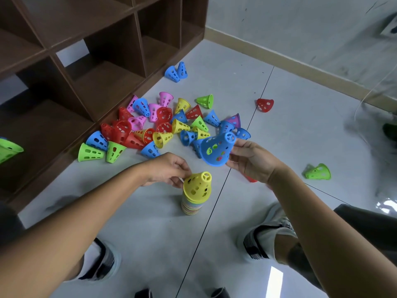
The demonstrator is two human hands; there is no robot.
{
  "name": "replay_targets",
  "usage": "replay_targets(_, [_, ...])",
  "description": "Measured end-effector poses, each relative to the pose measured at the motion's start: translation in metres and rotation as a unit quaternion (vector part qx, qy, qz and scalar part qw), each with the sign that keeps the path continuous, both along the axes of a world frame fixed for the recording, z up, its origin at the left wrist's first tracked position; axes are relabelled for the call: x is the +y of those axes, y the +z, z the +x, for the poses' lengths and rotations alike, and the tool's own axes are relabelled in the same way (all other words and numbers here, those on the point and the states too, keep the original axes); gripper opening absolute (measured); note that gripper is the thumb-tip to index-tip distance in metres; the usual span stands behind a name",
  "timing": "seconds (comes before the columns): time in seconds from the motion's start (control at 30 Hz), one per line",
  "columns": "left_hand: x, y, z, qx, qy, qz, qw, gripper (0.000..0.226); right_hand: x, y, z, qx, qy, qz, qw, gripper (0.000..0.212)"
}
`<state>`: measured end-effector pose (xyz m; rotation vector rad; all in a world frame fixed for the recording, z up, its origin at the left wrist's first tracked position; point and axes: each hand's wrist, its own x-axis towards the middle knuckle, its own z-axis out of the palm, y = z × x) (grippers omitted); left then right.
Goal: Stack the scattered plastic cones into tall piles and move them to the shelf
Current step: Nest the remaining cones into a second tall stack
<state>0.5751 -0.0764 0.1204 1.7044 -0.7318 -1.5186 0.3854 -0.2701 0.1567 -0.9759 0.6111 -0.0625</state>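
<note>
With the left hand [166, 168] pinching the stack [196, 194] at frame centre, lower the blue cone [217, 150] gripped in the right hand [251, 160] squarely over its yellow top.

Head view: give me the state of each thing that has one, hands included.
left hand: fingers pinching the top of the pile
right hand: gripping the blue cone
blue cone: held in the air, tilted, other colours showing through its holes
pile: upright on the floor, yellow cone on top
scattered cones: loose, mostly tipped over
shelf: visible compartments hold no piles
</note>
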Motion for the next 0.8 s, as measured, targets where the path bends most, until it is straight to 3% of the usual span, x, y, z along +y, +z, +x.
replay_targets(0.23, [0.008, -0.025, 0.018, -0.009, 0.001, 0.043, 0.999, 0.013, 0.013, -0.011, 0.008, 0.049, 0.115, 0.005, 0.992, 0.028])
replay_targets(0.37, [0.007, -0.047, 0.034, -0.134, 0.119, 0.011, 0.984, 0.004, 0.016, -0.013, 0.011, 0.07, 0.168, -0.014, 0.983, 0.028])
replay_targets(0.5, [0.011, -0.07, 0.061, -0.33, 0.235, -0.007, 0.914, 0.007, 0.014, -0.023, 0.011, 0.12, 0.214, -0.051, 0.968, 0.023])
replay_targets(0.7, [0.02, -0.092, 0.091, -0.412, 0.249, 0.013, 0.876, 0.027, 0.003, -0.045, 0.018, 0.184, 0.228, -0.086, 0.952, 0.027])
replay_targets(0.8, [0.022, -0.098, 0.092, -0.412, 0.244, 0.02, 0.878, 0.036, -0.002, -0.056, 0.03, 0.213, 0.208, -0.118, 0.947, 0.025])
